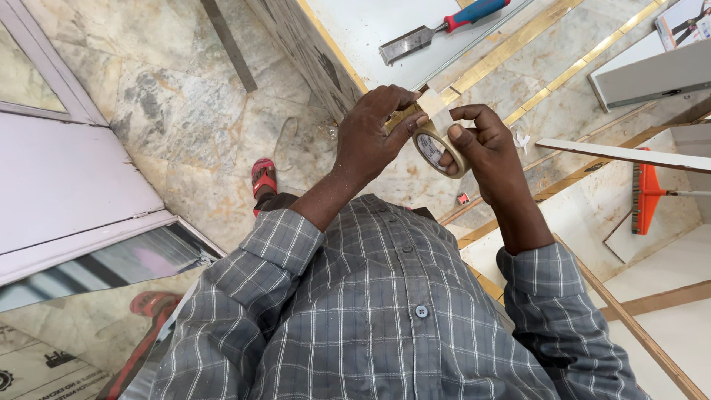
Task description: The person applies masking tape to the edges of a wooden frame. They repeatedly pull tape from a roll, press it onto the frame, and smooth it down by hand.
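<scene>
Both hands are meeting over a roll of tape (438, 148), a flat beige ring with a pale card core whose open face is turned toward the person. The right hand (485, 144) is gripping the ring, fingers curling over its rim, while the left hand (372, 133) is pinching a short loose end of tape lifting up from the roll's top. Beyond the hands, a chisel (437, 30) with a broad steel blade and a red-and-blue handle is lying on a pale board (370, 22), blade pointing left. Below the left hand, veined marble flooring (192, 111) is showing.
</scene>
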